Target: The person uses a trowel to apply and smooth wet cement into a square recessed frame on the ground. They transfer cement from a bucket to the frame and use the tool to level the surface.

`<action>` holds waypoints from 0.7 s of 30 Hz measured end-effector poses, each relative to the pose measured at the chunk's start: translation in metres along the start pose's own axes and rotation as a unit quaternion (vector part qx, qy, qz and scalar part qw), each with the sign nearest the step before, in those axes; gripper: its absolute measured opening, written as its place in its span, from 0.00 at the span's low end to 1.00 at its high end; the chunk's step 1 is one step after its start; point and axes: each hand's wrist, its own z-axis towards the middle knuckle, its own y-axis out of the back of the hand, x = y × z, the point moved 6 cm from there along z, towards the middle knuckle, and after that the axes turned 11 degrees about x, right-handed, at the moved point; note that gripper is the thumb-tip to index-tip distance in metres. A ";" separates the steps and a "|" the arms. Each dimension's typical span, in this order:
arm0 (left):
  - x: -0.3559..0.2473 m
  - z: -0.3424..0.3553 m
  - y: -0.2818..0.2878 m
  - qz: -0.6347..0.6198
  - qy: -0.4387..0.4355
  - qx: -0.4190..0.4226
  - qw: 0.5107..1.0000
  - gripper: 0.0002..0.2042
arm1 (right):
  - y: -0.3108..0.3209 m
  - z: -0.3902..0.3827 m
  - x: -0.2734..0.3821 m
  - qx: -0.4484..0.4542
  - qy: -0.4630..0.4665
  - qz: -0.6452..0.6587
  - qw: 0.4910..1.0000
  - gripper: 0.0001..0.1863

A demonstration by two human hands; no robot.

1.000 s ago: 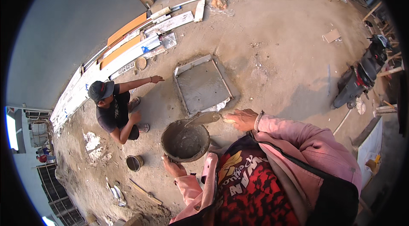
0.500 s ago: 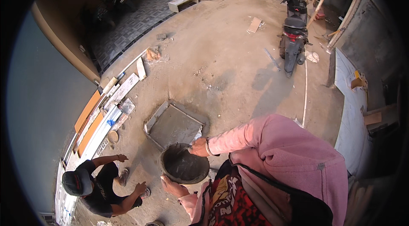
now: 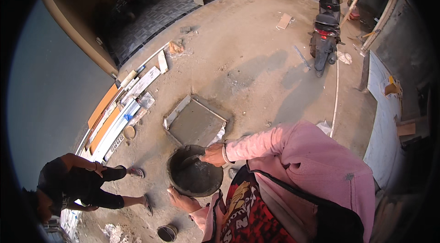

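Observation:
A dark, round mortar bucket (image 3: 195, 179), smeared with grey cement inside, is tilted in front of me. My left hand (image 3: 184, 201) grips its near left side, the fingers partly hidden beneath. Over the right part of the rim, my right hand (image 3: 213, 154) is closed round what looks like a trowel (image 3: 187, 162), its blade reaching into the bucket; the handle is hidden in my fist. Just beyond lies a square patch of wet cement (image 3: 195, 124) framed by low edging (image 3: 178, 111), with a whitish scrap (image 3: 219, 134) at its near right corner.
A co-worker in dark clothes (image 3: 59, 179) is at the left, beside stacked boards and strips (image 3: 120, 121). A small dark pail (image 3: 167, 232) stands at the lower edge. A motorbike (image 3: 326, 32) is parked far right, near wooden poles (image 3: 350, 7). A pale sheet (image 3: 378, 101) lies at right.
The co-worker has risen from a crouch and moved left. The bucket is tipped a little differently, showing more of its inside, and my right hand reaches further over it. The view has shifted slightly.

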 end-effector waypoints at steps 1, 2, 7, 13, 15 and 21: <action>-0.003 0.003 0.007 -0.002 -0.009 -0.005 1.000 0.23 | -0.011 -0.002 0.011 0.030 0.017 -0.003 0.999 0.24; -0.010 0.005 0.006 -0.037 -0.022 -0.022 0.999 0.22 | -0.019 -0.009 0.021 0.064 0.038 -0.009 0.997 0.27; -0.014 -0.005 0.039 -0.051 -0.018 -0.111 0.992 0.21 | 0.025 -0.013 0.038 0.082 0.096 0.022 0.992 0.20; -0.024 -0.028 0.047 -0.089 -0.061 -0.183 0.977 0.23 | 0.039 0.065 0.035 0.143 0.168 0.029 0.975 0.15; -0.030 -0.038 0.059 -0.140 -0.072 -0.209 0.965 0.24 | 0.041 0.078 0.043 0.184 0.214 0.021 0.959 0.16; -0.048 -0.100 0.093 -0.175 -0.150 -0.306 0.924 0.21 | 0.078 0.111 -0.001 0.103 0.179 0.373 0.905 0.24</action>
